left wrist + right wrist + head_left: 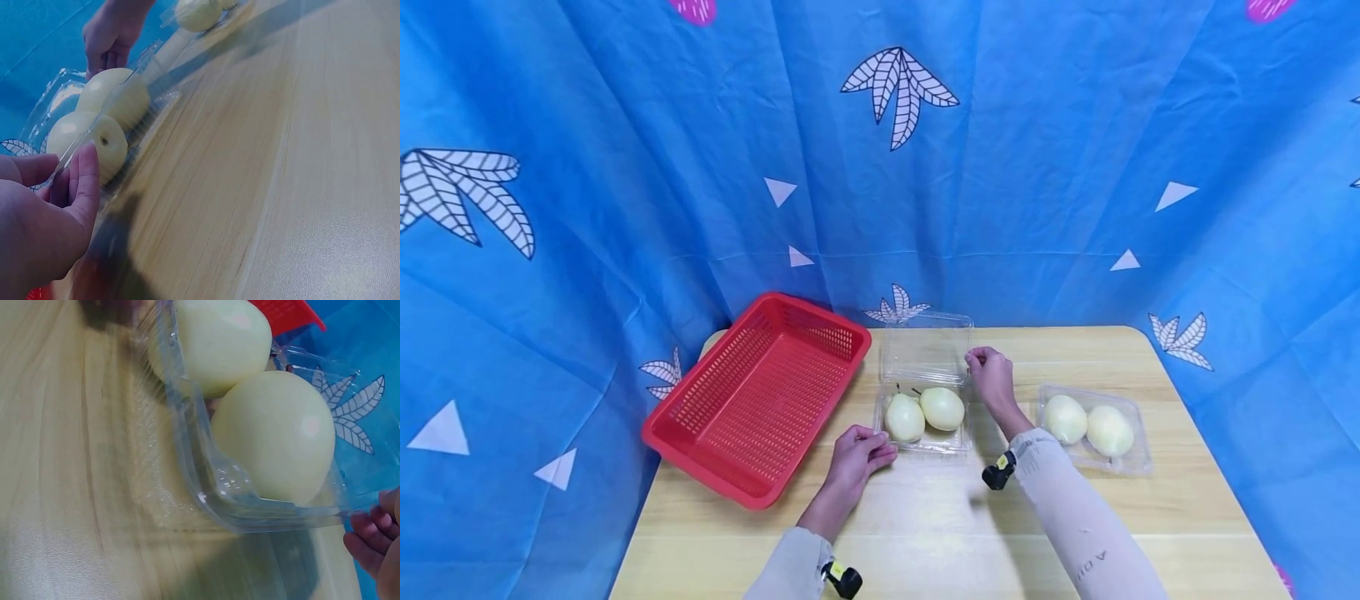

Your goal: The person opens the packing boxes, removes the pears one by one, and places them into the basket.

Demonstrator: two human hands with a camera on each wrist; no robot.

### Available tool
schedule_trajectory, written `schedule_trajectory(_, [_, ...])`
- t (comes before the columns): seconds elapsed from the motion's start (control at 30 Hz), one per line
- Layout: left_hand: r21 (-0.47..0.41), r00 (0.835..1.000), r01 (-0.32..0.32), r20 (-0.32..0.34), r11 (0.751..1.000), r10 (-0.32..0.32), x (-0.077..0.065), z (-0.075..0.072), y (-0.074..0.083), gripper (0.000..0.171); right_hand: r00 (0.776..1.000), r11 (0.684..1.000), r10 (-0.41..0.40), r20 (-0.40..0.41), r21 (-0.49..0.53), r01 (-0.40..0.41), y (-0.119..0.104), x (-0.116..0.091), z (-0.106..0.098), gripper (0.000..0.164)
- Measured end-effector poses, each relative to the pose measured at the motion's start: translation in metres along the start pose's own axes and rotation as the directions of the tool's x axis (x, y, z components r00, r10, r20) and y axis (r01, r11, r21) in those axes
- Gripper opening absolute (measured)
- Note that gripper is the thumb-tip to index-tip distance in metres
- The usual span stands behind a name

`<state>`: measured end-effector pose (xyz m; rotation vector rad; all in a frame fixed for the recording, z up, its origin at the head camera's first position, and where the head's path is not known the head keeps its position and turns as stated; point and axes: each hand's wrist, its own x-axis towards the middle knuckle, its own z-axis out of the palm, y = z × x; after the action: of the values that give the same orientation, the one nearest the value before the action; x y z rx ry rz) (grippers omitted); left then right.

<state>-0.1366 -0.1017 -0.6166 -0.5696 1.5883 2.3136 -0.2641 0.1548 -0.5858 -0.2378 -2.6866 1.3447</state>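
Observation:
A clear plastic clamshell container (925,447) stands on the table with its lid (925,350) raised at the back. Two pale yellow pears lie in it, the left pear (905,418) beside the right pear (942,408), stems toward the back. My left hand (853,458) pinches the container's front-left rim between thumb and fingers, close against a pear (87,140). At the lid's right edge, my right hand (994,383) has its thumb and fingertips curled together on the plastic. In the right wrist view, those fingers (365,540) are right by the container's corner.
A red plastic basket (662,429) sits at the left of the table. To the right, beyond my right forearm, lies a closed clear container (1138,450) with two pears inside. A blue patterned curtain (1030,167) surrounds the table's back and sides.

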Motion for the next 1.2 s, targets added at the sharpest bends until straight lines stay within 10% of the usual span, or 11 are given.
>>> schedule_trajectory(1.2, [-0.010, 1.000, -0.011, -0.019, 1.000, 0.011, -0.005, 0.010, -0.003, 0.017, 0.987, 0.997, 0.048, 0.152, -0.060, -0.040, 0.020, -0.009, 0.014, 0.038])
